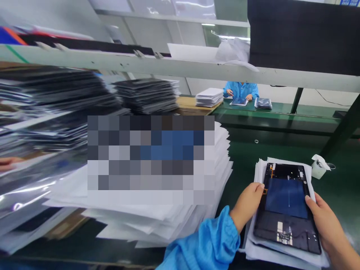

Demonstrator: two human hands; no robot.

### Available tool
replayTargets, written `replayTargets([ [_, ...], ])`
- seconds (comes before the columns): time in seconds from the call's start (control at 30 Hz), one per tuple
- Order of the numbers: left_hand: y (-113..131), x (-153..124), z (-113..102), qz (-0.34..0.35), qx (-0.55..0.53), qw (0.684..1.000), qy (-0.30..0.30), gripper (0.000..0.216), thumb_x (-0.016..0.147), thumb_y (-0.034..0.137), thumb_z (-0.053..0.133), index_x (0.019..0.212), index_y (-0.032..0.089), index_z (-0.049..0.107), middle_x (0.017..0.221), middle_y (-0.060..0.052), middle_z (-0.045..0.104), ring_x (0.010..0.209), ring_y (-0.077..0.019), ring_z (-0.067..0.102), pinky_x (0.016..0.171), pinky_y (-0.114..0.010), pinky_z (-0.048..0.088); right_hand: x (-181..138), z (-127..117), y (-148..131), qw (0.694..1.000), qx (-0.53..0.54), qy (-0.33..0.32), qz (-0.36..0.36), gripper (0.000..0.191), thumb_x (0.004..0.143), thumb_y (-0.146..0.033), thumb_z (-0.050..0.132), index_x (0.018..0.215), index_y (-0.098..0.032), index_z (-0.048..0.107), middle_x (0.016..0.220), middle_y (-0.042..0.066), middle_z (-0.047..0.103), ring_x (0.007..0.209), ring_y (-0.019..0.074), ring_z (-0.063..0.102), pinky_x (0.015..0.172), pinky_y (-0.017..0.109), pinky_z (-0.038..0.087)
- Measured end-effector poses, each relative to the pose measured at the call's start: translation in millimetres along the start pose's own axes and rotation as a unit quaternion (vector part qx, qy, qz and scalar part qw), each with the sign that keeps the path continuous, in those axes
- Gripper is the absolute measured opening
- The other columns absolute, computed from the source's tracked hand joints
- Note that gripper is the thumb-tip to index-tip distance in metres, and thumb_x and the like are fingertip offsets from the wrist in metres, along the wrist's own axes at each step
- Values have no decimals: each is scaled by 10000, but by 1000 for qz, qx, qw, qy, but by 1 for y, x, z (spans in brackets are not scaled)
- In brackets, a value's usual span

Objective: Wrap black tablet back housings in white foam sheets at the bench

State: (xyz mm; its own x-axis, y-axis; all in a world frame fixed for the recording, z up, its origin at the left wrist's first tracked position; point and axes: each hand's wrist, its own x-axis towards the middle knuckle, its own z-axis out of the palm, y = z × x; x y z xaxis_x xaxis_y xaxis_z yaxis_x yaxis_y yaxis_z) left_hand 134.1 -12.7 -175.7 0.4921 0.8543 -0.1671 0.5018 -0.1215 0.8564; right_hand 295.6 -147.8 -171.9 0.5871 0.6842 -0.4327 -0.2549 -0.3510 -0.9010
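A: Holding a dark tablet back panel (287, 208) on white sheets (261, 255), low on the green worktop (343, 187).
B: Grip?
A: Left hand (249, 204) and right hand (327, 225) pinch opposite edges, steadying it flat. Big paper stack (168, 217) sits left.

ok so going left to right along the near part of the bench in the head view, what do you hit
big pile of white sheets → blue sleeve → left hand → dark tablet panel on white sheets → right hand
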Motion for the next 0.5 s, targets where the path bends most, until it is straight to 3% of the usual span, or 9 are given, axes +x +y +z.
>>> replayTargets([
  [0.1,10,-8,-7,-35,-159,986,21,365,832,401,395,1045,137,531,1014,-88,573,899,-180,531,812,-271,384,-3,-13,1,982,149,-8,112,625,713,-397,598,1260,-179,390,754,32,683,696,250,636,650,345,497],
  [0.17,19,-15,-9,-110,-302,946,-30,460,825,478,402,1151,158,458,1056,-99,550,822,-165,556,791,-301,416,-6,-22,3,959,212,-25,186,690,682,-415,634,1277,-167,386,751,49,687,670,274,640,640,378,506],
  [0.2,23,-18,-8,-147,-373,912,-83,501,820,524,387,1164,164,444,1035,-102,558,771,-158,568,773,-314,431,-8,-26,4,955,214,-39,201,705,679,-436,632,1281,-161,388,775,61,688,682,283,641,640,390,509],
  [0.3,35,-27,-4,-183,-517,794,-263,606,818,610,282,1071,115,523,882,-111,606,738,-177,593,784,-327,442,-10,-34,12,974,154,-23,163,680,676,-489,618,1246,-157,449,881,71,684,800,281,633,678,368,516],
  [0.37,39,-30,1,-181,-549,751,-319,616,841,582,239,974,80,569,814,-125,618,771,-196,599,798,-322,442,-10,-35,19,991,76,33,101,651,675,-525,604,1207,-165,495,950,55,671,889,267,610,712,330,513],
  [0.43,38,-29,7,-197,-543,763,-290,512,871,490,266,945,83,568,801,-123,623,768,-204,600,777,-340,449,-12,-32,24,995,3,83,49,632,680,-560,577,1185,-185,518,1008,32,655,959,262,580,730,307,508],
  [0.5,33,-26,12,-219,-495,817,-198,378,882,390,312,945,103,550,827,-111,625,762,-200,597,754,-351,453,-19,-24,27,994,-43,101,16,612,691,-572,554,1180,-204,525,1069,15,629,1021,263,544,753,294,499],
])
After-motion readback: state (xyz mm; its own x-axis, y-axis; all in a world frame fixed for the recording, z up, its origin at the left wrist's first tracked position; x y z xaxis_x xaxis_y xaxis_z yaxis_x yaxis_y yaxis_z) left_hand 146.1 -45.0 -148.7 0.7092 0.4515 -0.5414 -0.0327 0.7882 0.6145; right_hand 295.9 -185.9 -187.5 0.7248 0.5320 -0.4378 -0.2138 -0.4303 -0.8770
